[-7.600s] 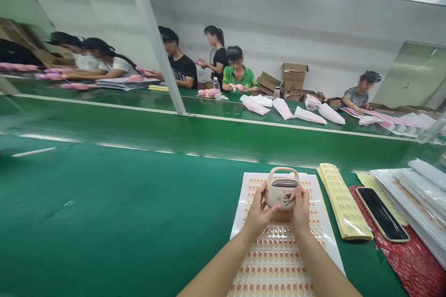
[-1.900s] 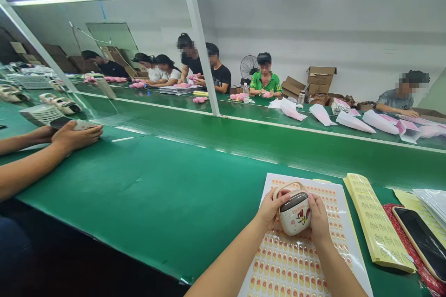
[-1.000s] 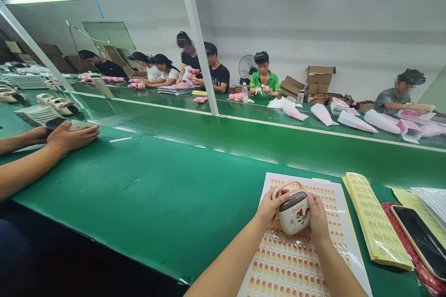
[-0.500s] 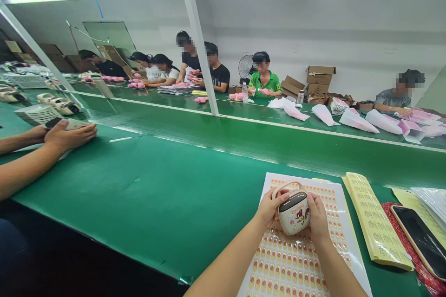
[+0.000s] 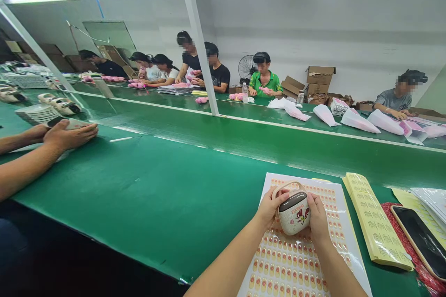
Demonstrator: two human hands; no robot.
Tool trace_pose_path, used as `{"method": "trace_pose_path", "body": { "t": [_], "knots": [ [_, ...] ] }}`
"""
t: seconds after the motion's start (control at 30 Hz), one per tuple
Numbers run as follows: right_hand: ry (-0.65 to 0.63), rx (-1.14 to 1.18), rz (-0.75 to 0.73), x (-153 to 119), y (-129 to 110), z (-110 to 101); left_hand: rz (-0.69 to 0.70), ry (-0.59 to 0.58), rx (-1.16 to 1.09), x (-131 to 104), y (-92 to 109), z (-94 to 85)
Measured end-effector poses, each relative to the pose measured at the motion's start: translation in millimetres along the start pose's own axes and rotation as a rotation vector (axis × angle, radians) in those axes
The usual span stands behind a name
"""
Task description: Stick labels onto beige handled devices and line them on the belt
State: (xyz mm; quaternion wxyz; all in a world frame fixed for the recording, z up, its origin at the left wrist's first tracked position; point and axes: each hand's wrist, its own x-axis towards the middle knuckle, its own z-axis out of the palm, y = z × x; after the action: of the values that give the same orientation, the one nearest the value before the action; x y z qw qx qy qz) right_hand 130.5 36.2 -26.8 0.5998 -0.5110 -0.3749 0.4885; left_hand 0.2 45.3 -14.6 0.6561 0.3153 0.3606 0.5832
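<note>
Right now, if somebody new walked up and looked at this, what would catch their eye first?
Probably the cream case with its dark top and red cartoon print, held between the left hand and right hand above a sheet of small oval stickers. Next, perhaps, the broad green bench stretching left, and the co-worker in a bright green shirt across the way.

Green tabletop (image 5: 167,195) beside the left hand (image 5: 270,206) gives passage; yellow labels (image 5: 376,222) obstruct beyond the right hand (image 5: 318,217).
</note>
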Motion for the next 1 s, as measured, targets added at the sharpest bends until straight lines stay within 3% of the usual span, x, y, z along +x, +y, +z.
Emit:
{"method": "trace_pose_path", "body": {
  "t": [1.0],
  "knots": [
    [-0.002,0.020,-0.001,0.4,1.3,0.2,-0.015,0.014,-0.021,-1.2,2.1,2.2]
  ]
}}
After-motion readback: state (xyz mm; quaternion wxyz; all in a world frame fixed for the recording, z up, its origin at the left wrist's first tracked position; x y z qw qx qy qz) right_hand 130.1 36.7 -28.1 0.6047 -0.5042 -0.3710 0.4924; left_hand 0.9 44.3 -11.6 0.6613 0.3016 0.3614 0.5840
